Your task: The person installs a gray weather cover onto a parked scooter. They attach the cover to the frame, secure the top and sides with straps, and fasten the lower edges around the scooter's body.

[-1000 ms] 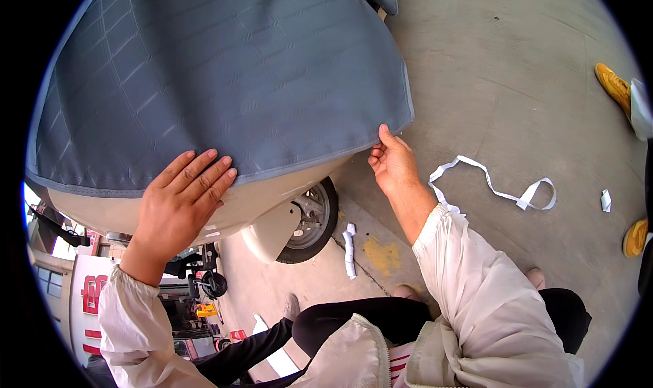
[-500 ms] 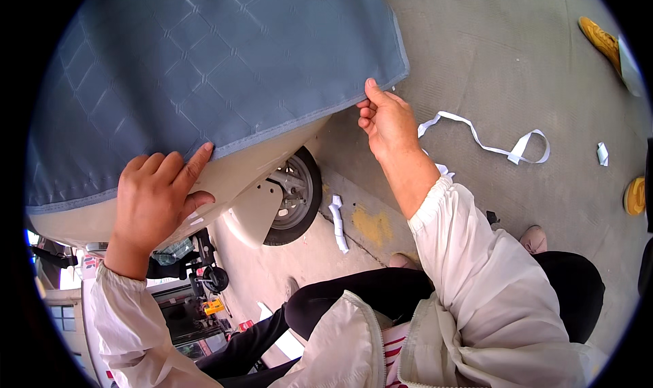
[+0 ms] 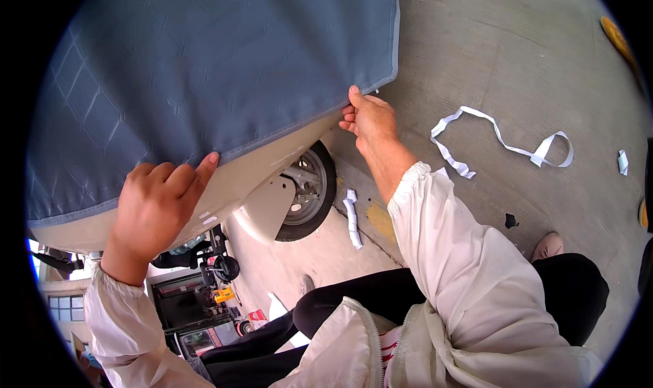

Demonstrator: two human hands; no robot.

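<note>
A blue-grey quilted cover with a stitched hem drapes over the cream body panel of a vehicle. At the hem's left part my left hand has its fingers curled over the fabric, the index fingertip lying at the hem; its thumb is mostly hidden. My right hand pinches the hem near the cover's right corner, thumb on top and fingers beneath. Below the panel, between my hands, shows a wheel with a black tyre, partly behind a cream fender.
A long white strip lies looped on the concrete floor at right. Shorter white pieces lie near the wheel and far right. A small black scrap is by my shoe. A yellow shoe appears at the right rim. Parked vehicles stand lower left.
The view has shifted slightly. The cover's right part hangs in deeper folds, and my right hand has moved a little left with the hem. My left hand's fingers are more tightly curled.
</note>
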